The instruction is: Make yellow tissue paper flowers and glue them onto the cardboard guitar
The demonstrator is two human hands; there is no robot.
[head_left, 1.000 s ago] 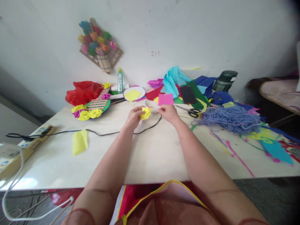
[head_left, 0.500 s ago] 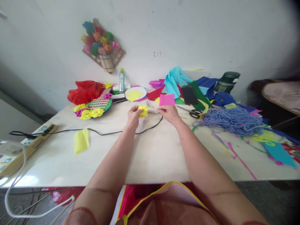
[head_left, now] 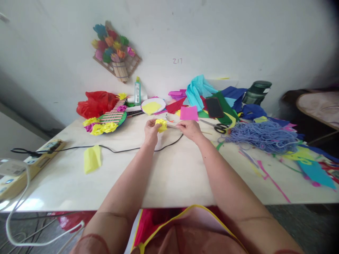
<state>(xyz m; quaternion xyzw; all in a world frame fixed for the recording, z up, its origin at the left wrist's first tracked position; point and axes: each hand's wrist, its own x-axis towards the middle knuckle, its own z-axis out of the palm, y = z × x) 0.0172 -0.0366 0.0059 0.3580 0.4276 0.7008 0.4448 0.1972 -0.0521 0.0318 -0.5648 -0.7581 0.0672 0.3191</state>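
Observation:
My left hand (head_left: 151,131) is closed on a crumpled yellow paper flower (head_left: 161,125), held just above the table. Thumb and fingers of my right hand (head_left: 189,129) pinch a thin pale stick (head_left: 172,126) that points towards the flower. Whether the stick's tip touches the flower I cannot make out. A thin stick end (head_left: 208,133) also shows to the right of that hand. Behind the hands lie a small object with an orange part (head_left: 169,121), too small to name, and a pink paper square (head_left: 189,113). Scissors (head_left: 220,128) with black handles rest right of my right hand.
A black cable (head_left: 114,151) runs from the power strip (head_left: 43,160) to beneath my hands. A yellow paper piece (head_left: 92,159) lies left. Farther back are a flower-decorated guitar-shaped craft (head_left: 112,120), a glue bottle (head_left: 137,92) and a phone (head_left: 214,107). Blue yarn (head_left: 263,137) is piled right.
My right hand has shifted slightly, and the pale stick between the hands shows more clearly. The yellow flower has moved a little to the left and stays in my left hand.

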